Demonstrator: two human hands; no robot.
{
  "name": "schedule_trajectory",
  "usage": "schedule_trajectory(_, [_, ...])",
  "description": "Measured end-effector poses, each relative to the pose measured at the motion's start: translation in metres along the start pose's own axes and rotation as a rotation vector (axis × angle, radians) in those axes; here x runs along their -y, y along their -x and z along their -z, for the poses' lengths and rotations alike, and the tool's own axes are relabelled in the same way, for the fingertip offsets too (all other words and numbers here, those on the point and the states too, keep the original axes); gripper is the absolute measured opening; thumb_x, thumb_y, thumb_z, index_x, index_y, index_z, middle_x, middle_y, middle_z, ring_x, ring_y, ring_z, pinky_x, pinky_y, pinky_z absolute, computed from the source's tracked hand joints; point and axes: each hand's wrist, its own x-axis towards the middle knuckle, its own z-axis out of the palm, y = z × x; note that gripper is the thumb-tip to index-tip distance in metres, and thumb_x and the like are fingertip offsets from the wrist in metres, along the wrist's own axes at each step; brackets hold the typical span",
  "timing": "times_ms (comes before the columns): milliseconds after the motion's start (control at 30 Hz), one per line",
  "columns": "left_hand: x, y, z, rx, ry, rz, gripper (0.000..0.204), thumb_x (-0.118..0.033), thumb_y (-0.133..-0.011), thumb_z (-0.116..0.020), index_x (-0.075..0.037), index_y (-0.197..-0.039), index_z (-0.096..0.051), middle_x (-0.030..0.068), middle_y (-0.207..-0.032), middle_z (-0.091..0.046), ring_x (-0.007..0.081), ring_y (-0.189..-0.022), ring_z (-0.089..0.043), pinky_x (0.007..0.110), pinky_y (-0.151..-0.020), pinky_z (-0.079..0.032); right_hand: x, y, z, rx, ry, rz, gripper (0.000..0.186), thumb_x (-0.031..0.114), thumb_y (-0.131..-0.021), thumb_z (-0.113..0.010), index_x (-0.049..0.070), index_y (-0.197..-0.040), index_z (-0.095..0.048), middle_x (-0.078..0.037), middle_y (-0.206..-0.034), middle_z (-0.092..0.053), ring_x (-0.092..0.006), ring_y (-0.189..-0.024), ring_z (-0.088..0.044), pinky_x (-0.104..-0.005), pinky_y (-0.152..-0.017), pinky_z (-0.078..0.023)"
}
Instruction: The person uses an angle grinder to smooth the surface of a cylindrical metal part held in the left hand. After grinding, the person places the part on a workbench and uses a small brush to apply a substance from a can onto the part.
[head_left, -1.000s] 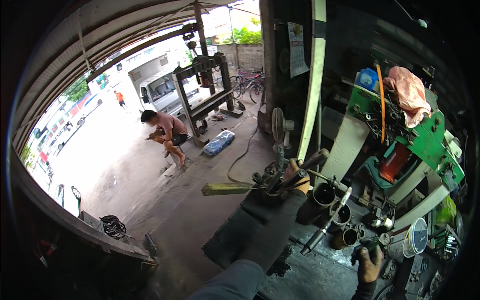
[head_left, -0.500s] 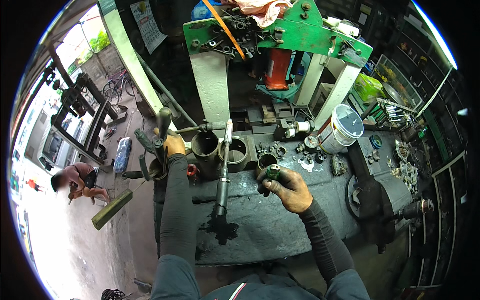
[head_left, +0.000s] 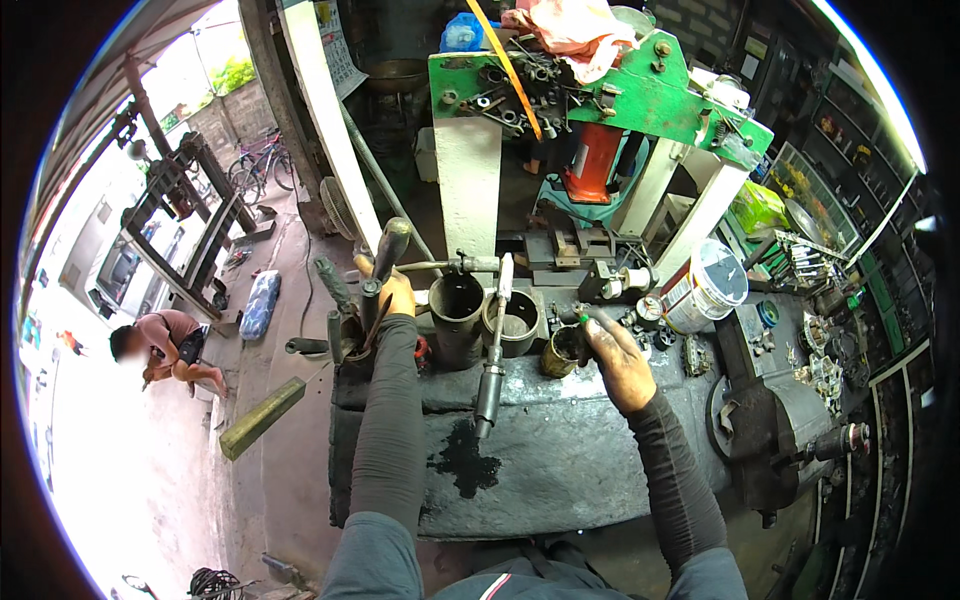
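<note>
At the left end of the bench, my left hand (head_left: 400, 294) is closed among upright tool handles, its fingertips hidden behind a worn rounded handle (head_left: 393, 247); what it grips cannot be made out. Those handles stand in a metal can (head_left: 352, 345). My right hand (head_left: 620, 362) is closed on a small green-ended piece (head_left: 584, 318), mostly covered by the fingers. Just left of that hand stands a small, dirty open can (head_left: 562, 356). Between my hands are two dark open cylinders (head_left: 457, 320) and a long metal tool with a socket-like end (head_left: 488, 395).
A dark wet patch (head_left: 465, 460) marks the bench top. Behind rises a green and white press frame (head_left: 468, 185). A white bucket (head_left: 705, 290), metal parts and a vise (head_left: 765, 430) occupy the right. A wooden-handled tool (head_left: 262, 418) juts past the left edge; a person (head_left: 165, 345) crouches beyond.
My view has shifted, moving the bench rightward in the picture. My right hand has turned and moved right of the small can, uncovering it. My left hand stays among the tool handles.
</note>
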Motion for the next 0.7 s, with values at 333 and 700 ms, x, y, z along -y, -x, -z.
schedule_trajectory(333, [-0.002, 0.004, 0.003, 0.042, 0.107, 0.142, 0.036, -0.02, -0.1, -0.058, 0.001, -0.128, -0.049, 0.0304, -0.112, -0.067, 0.0487, -0.101, -0.066, 0.054, -0.084, -0.052, 0.036, -0.084, -0.034, -0.152, 1.098, 0.252, 0.053, 0.053, -0.1, -0.061, 0.002, -0.114, -0.057, -0.026, -0.096, -0.071, -0.0431, -0.09, -0.071, -0.0506, -0.077, -0.058])
schedule_trajectory(700, [0.017, 0.012, -0.025, 0.089, 0.129, 0.068, 0.035, -0.021, -0.096, -0.064, -0.001, -0.121, -0.047, 0.0296, -0.108, -0.067, 0.0493, -0.102, -0.066, 0.055, -0.085, -0.053, 0.037, -0.146, -0.082, -0.16, 1.458, 0.197, 0.061, 0.063, -0.091, -0.063, 0.003, -0.093, -0.077, -0.019, -0.089, -0.076, -0.033, -0.089, -0.075, -0.0418, -0.08, -0.058])
